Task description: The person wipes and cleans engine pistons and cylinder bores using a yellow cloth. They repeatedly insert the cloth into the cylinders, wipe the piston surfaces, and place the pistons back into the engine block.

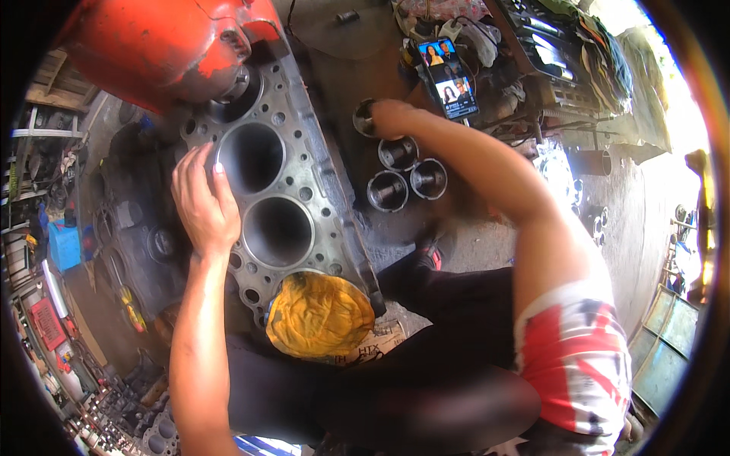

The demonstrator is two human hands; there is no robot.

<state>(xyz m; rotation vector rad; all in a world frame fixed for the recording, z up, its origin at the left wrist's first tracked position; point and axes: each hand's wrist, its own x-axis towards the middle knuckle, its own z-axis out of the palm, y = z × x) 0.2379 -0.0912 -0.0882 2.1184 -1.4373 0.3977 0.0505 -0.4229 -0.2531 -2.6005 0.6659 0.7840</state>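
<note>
My left hand (204,199) lies with its fingers stretched out on the left edge of a grey metal engine block (295,192). Its fingertips are beside an open cylinder bore (251,158), and a second bore (278,232) opens nearer to me. Over on the right, my right hand (393,119) is closed on the rim of a piston (363,118) on the ground; its fingertips are partly hidden. Three more pistons stand close by: one just below the hand (398,153), one at the right (428,178) and one at the left (388,191).
A large red-painted metal part (179,49) covers the block's far end. A yellow cloth (319,313) lies on its near end. Beyond my right hand a lit phone (449,80) stands near a tool tray (536,38). Dark engine parts (137,220) fill the left side.
</note>
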